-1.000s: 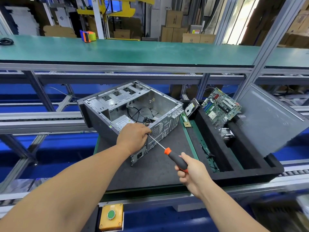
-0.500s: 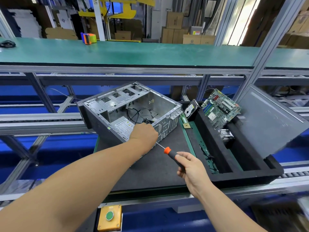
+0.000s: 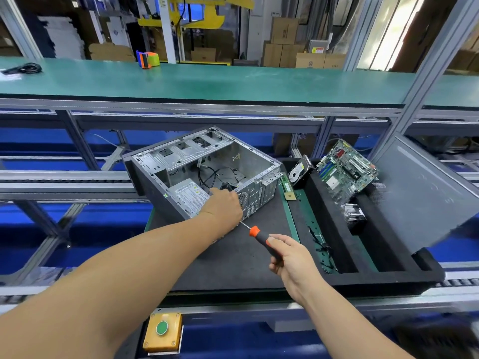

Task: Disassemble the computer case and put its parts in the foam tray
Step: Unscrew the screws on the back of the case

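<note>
The open grey computer case (image 3: 181, 156) lies on its side on a black mat (image 3: 233, 260), with the power supply (image 3: 190, 196) and black cables (image 3: 215, 174) inside. My left hand (image 3: 223, 207) rests on the case's near rear corner, over the power supply; what its fingers hold is hidden. My right hand (image 3: 290, 257) grips a screwdriver (image 3: 261, 238) with an orange and black handle; its shaft points at the case's rear panel, under my left wrist. The black foam tray (image 3: 334, 224) at the right holds a green motherboard (image 3: 344, 172), a hard drive (image 3: 299, 171) and a heatsink (image 3: 352, 216).
A grey side panel (image 3: 425, 193) leans over the tray's right side. A memory stick (image 3: 286, 187) lies beside the case. A yellow box with a green button (image 3: 162, 329) sits at the bench's front edge. A long green shelf (image 3: 233, 79) runs behind, with a tape dispenser (image 3: 147, 59) on it.
My left hand has moved up and over the case's rear edge toward the power supply. The screwdriver has slid in closer, its shaft now mostly under my left wrist.
</note>
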